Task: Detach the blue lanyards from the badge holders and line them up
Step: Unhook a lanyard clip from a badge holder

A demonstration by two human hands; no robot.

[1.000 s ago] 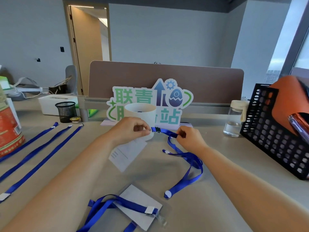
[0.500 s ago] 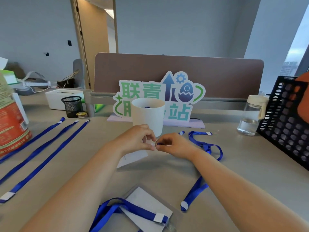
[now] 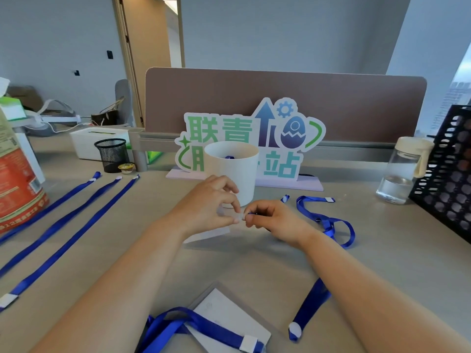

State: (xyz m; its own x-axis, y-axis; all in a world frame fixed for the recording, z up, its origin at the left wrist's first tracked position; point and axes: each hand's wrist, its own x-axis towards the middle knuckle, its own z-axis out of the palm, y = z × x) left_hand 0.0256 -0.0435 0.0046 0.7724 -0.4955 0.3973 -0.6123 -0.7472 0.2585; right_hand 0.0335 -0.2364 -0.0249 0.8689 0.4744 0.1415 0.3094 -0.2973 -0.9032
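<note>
The left hand [image 3: 211, 202] and right hand [image 3: 270, 220] are meeting fingertip to fingertip at mid-desk [image 3: 382, 250], just on the near side of a white cup [image 3: 234, 171]; the left thumb and forefinger are pinching the top edge of a clear holder [image 3: 204, 235], which is hanging below that hand; the right fingers are curling in and pinching the clip end of a blue lanyard [image 3: 328, 222]; the fingers are hiding the clip, so I cannot tell whether it is off the holder; the lanyard is trailing right in loops, passing under the right forearm and ending at the near edge; three freed lanyards [image 3: 63, 222] are lying side by side on the left, running near to far; a second holder [image 3: 229, 317], its strap [image 3: 204, 327] still on, is lying nearest, between the forearms; a sign [image 3: 254, 128] is standing behind the cup; a bottle [image 3: 400, 179] is standing far right
</note>
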